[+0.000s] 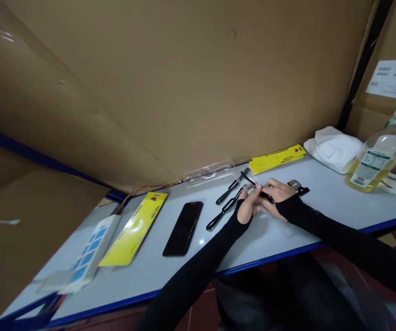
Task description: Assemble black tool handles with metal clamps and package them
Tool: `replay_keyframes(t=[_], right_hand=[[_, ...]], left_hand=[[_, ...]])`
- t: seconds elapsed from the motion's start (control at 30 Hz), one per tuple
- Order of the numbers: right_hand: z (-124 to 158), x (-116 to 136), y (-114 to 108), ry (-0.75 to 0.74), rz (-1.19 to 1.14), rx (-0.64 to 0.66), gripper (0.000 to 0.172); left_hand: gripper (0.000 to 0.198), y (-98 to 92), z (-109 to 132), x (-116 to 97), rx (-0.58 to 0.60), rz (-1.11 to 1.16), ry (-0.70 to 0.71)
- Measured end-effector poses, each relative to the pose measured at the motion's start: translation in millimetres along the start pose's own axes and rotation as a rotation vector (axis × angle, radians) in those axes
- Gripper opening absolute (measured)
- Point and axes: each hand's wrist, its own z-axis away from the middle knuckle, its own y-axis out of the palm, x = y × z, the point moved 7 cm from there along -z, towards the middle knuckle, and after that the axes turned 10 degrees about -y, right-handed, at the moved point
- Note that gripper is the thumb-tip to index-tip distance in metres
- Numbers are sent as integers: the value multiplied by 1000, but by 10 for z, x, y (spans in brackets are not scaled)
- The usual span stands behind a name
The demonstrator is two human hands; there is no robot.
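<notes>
My left hand [249, 206] and my right hand [276, 194] are close together over the right half of the table, fingers bent around a slim black tool [248, 178]. Its narrow end sticks out past my left fingertips toward the wall; most of it is covered by my fingers. Just left of my left hand lie two black-handled tools, the far one [230, 191] with a flat metal head and the near one [221, 216] with a forked neck. Beyond my right wrist rest small dark metal plates [298, 186], partly hidden by my sleeve.
A black phone [183, 229], a yellow card pack [136, 230] and a white power strip [94, 255] lie left. Clear plastic packaging [209, 172] and yellow cards [277, 158] lie along the cardboard wall. White cloth [332, 148] and a bottle of yellow liquid [373, 161] are at right.
</notes>
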Motion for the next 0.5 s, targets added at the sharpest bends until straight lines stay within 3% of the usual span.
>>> replay_keyframes(t=[0.07, 0.13, 0.2, 0.27, 0.33, 0.37, 0.43, 0.5], right_hand=[[-7, 5, 26, -68, -20, 5, 22], [-57, -93, -56, -83, -109, -86, 18], [-153, -316, -189, -10, -134, -188, 25], [-297, -582, -299, 80, -43, -209, 28], [-473, -847, -362, 149, 140, -138, 30], [-560, -975, -364, 170, 234, -67, 40], [-712, -1181, -290, 128, 355, 134, 63], [-777, -1377, -183, 126, 412, 335, 63]], left_hand=[[54, -46, -21, -38, -27, 64, 39], [46, -65, -36, -62, -25, 79, 9], [43, -76, -22, -90, -43, 69, -42], [45, -78, 29, -158, -55, 24, -45], [49, -32, 92, -213, 18, -107, -62], [52, -9, 121, -219, 70, -193, -87], [56, -2, 158, -202, 148, -339, -154], [56, -34, 158, -172, 185, -434, -223]])
